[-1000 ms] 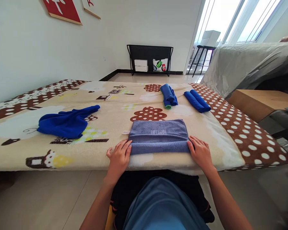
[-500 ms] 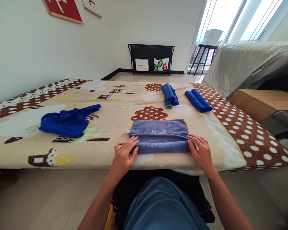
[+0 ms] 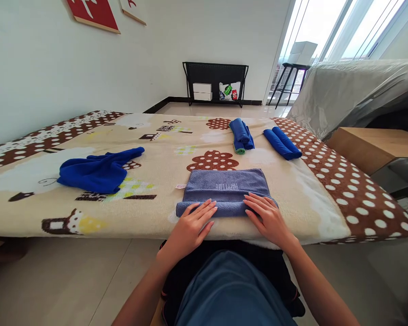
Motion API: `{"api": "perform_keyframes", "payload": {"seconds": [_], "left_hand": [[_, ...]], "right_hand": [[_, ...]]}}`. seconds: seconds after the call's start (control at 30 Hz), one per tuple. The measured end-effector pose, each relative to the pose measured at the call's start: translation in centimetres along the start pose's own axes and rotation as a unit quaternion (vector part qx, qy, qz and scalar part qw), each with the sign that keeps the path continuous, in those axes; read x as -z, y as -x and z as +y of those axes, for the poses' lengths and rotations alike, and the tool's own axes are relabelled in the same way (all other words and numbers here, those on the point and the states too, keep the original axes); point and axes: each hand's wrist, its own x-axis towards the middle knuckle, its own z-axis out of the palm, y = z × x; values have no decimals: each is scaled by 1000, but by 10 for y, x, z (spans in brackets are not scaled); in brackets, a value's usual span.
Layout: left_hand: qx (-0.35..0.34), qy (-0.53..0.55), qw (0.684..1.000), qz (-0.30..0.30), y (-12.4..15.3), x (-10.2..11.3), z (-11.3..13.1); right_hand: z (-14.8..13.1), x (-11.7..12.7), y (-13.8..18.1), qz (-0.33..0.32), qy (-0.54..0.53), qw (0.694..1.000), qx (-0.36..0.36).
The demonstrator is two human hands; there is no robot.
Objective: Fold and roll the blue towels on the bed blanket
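A grey-blue towel (image 3: 224,179) with white lettering lies in front of me, its near edge rolled into a tube and its far part flat. A small white tag sticks out at its left side. My left hand (image 3: 193,225) rests on the left part of the roll, fingers stretched out over it. On the roll's right part lies my right hand (image 3: 265,218), its fingers also extended and the thumb a little apart. Both palms are on the near side of the roll, touching it rather than gripping it.
The towel lies on a patterned blanket (image 3: 156,165). A crumpled blue cloth (image 3: 95,172) is at the left. Farther back are rolled towels (image 3: 240,135) and a blue rolled pair (image 3: 281,142). A cardboard box (image 3: 377,145) stands right of the blanket, and a black rack (image 3: 216,72) by the wall.
Both hands have moved inward from the towel's side edges onto the roll. The near edge is now a tighter, rounder tube, and the fingers lie flat over it.
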Motion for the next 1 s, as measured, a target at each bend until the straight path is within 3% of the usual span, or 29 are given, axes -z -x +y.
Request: {"api": "perform_keyframes", "payload": {"seconds": [0.23,0.5,0.73,0.87,1.0], "left_hand": [[0,-47,998,-51,-15,-19,13],[128,-48,990,-20,-13,-22,-22],[216,32,974,58,15,-6,-62],[270,84,952,113,10,5,-91],[281,85,955,34,-25,1,-118]], "right_hand": [[-5,-15,-4,-37,47,998,-34],[17,-13,-10,-45,36,995,-78],[69,1,6,-9,-27,986,-166],[104,5,-4,-22,-79,975,-205],[132,-5,-40,-46,-47,958,-278]]}}
